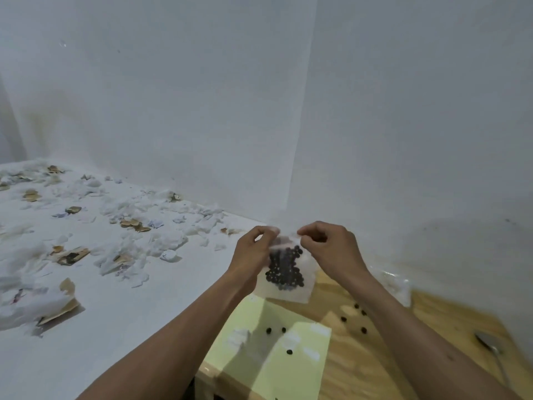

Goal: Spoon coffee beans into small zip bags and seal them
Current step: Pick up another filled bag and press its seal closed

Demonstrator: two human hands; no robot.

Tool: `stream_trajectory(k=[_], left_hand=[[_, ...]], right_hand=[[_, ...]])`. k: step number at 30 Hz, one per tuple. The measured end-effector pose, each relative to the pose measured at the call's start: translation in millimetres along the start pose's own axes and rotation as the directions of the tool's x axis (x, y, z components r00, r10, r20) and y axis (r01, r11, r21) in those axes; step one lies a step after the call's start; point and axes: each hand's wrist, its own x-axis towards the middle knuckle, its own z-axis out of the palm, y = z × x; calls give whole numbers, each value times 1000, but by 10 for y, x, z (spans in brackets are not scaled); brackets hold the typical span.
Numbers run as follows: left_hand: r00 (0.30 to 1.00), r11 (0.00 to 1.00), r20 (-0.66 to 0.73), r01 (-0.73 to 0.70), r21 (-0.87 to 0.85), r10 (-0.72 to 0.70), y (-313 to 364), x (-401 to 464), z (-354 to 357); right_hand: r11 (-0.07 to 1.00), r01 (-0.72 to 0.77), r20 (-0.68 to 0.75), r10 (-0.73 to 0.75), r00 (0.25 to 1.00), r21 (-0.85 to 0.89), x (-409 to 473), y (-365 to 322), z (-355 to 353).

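1. Sealing looks to be the step in hand: the left hand [250, 249] and right hand [326, 246] each pinch a top corner of the small zip bag [284, 272], held upright in the air above the wooden table [360, 362].
2. Coffee beans [284, 269] fill the bag's middle, a dark cluster behind frosted plastic.
3. Next move, as I judge it: run pinched fingertips along the zip strip from 9 o'clock to 3 o'clock, keeping the bag upright.
4. Stray beans [353, 316] lie below the bag at 5 o'clock; a spoon [490, 343] rests further off, same bearing, its handle cut off by the arm.
5. Hard to tell: whether the zip is already partly shut. Paper scraps [101, 235] litter the white surface at 9 o'clock.
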Motion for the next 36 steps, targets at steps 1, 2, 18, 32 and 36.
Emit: stream_trajectory(k=[1,2,18,32,36], left_hand=[[1000,1000,27,-3,2,3,23,-15,81],[999,1000,53,-10,10,9,48,-37,156],[951,996,295,-93,-12,93,101,-136,1223],[900,999,434,-35,-3,33,-48,-295,2437],[897,999,440,27,19,-33,-114,-372,2754]], right_hand=[[1000,7,-38,-7,999,11,3,33,-51],[1000,13,-67,-12,998,16,3,63,-104],[997,-76,-332,77,940,16,-115,492,-883],[907,-234,-325,352,878,350,-502,1188,-1962],[942,-253,-378,322,868,221,-619,1397,-2178]])
